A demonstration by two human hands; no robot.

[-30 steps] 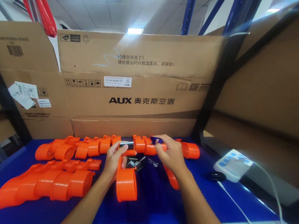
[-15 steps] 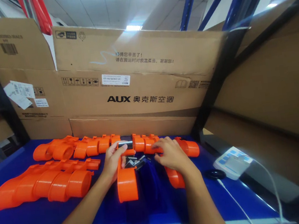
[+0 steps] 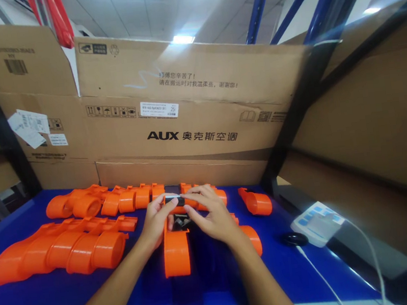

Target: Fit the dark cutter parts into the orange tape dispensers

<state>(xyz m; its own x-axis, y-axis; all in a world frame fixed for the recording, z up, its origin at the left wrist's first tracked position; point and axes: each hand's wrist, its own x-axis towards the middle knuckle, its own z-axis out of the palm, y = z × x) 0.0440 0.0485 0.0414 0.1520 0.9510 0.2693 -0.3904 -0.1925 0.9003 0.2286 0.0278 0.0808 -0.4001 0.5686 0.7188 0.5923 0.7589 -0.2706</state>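
Observation:
My left hand (image 3: pixel 155 221) is closed on an orange plastic part (image 3: pixel 176 254), whose broad ring hangs down toward me. At the top of that part sits a small black piece with a shiny strip (image 3: pixel 174 200), under my left thumb. My right hand (image 3: pixel 211 213) reaches in from the right, its thumb and index finger closed at the right end of the black piece. Behind and below the hands lies a pile of small dark pieces (image 3: pixel 182 221), partly hidden. Another orange part (image 3: pixel 252 239) lies beside my right wrist, partly covered by it.
Rows of nested orange parts (image 3: pixel 57 249) lie on the blue table (image 3: pixel 25 303). One orange part (image 3: pixel 258 203) sits alone at the right. A white device (image 3: pixel 318 222) with a cable and a black round object (image 3: pixel 294 238) are farther right. A cardboard panel (image 3: pixel 197 160) stands behind.
My right hand has moved left from the orange parts on the right to the black piece. My left hand still holds the orange part in nearly the same place.

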